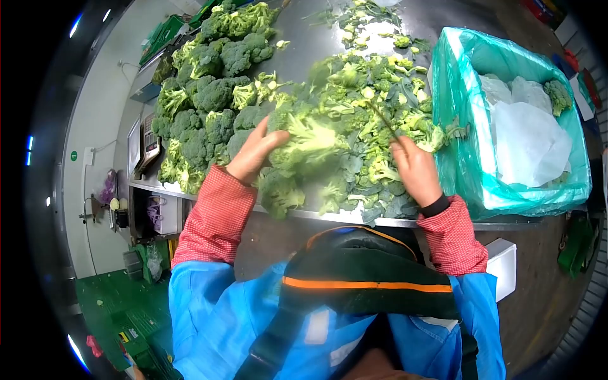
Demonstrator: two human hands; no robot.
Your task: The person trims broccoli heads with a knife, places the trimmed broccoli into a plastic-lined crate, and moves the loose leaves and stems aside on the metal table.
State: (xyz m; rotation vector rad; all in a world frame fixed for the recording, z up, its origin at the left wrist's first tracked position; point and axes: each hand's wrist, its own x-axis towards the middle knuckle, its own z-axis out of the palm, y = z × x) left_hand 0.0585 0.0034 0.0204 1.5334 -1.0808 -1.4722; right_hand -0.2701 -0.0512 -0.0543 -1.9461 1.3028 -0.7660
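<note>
My left hand (258, 149) is closed round a broccoli head (310, 142), its pale cut stems turned to the right and slightly blurred. In my right hand (415, 168) is a knife (384, 118), its thin dark blade pointing up and left over the trimmings. Broccoli trimmings (380, 95), a heap of leaves, stems and small florets, cover the table between and beyond my hands. Left of my left hand lies a large pile of broccoli heads (218, 95). Another broccoli head (278, 193) rests near the table's front edge, just below my left hand.
A crate lined with green plastic (462, 152) stands at the right, with white sheets (529, 142) and a broccoli head (557, 96) inside. A scale (149, 136) is beyond the pile at left. A white box (503, 269) sits below the table's right side.
</note>
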